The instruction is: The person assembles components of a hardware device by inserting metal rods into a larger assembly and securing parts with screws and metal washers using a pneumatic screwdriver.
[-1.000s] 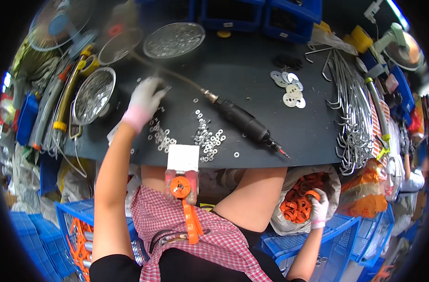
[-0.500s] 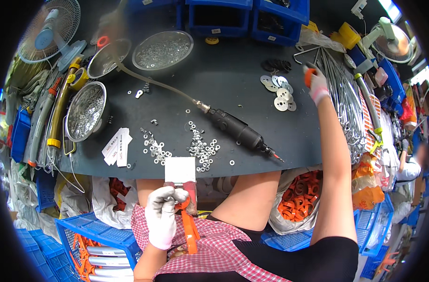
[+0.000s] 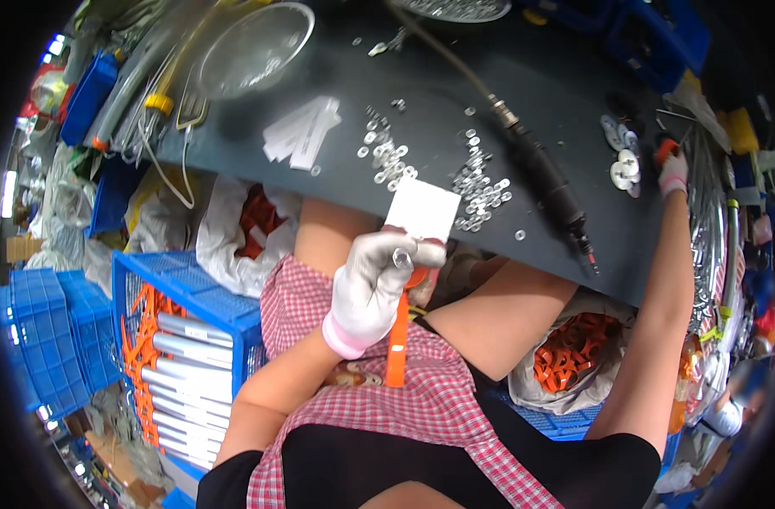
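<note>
My left hand (image 3: 370,284), in a white glove with a pink cuff, is closed at the table's front edge. An orange plastic strip (image 3: 397,343) hangs from its fingers over my checked apron. A small round shiny piece (image 3: 401,259) shows at the fingertips. Just beyond them is a flat white square (image 3: 425,209); whether the fingers touch it I cannot tell. My right arm stretches far right, where the gloved right hand (image 3: 673,173) is closed around an orange piece (image 3: 666,151). Beside that hand lie round metal discs with holes (image 3: 625,171) and a bundle of metal rods (image 3: 708,212).
Loose nuts and washers (image 3: 481,191) lie on the dark table (image 3: 387,72), near a black power screwdriver (image 3: 544,174) with a hose. White paper strips (image 3: 307,136) and a bowl (image 3: 256,55) are leftward. Blue crates (image 3: 188,267) and a sack of orange parts (image 3: 574,352) stand below.
The view has swung, so the table sits higher and objects appear shifted. Both hands keep their holds; my right hand remains beside the metal discs and rods.
</note>
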Available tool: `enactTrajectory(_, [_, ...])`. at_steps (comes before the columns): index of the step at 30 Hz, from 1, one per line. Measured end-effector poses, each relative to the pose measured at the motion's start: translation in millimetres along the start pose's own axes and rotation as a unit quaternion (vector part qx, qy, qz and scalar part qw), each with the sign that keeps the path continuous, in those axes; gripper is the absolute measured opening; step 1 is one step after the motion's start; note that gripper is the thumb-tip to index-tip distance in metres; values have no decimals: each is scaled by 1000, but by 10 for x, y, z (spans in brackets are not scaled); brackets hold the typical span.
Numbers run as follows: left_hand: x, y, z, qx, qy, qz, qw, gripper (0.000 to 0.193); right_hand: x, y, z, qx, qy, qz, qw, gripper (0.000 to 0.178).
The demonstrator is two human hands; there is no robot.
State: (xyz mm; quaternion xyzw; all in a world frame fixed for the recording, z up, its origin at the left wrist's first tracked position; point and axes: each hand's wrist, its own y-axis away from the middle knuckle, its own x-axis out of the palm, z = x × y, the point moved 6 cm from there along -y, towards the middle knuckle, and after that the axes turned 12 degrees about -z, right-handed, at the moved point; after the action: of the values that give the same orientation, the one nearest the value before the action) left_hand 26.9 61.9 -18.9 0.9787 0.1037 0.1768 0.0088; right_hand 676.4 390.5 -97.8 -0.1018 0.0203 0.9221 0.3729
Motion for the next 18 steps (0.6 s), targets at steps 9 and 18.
enactTrajectory(9, [-10,-199,-208,338,-425,99,834,20,702,4475,1471,140,-165,260,941,13])
enactTrajectory(18, [-110,-274,-105,280,-366,169,871,46,1124,5674,1908,-262,1,352,898,29])
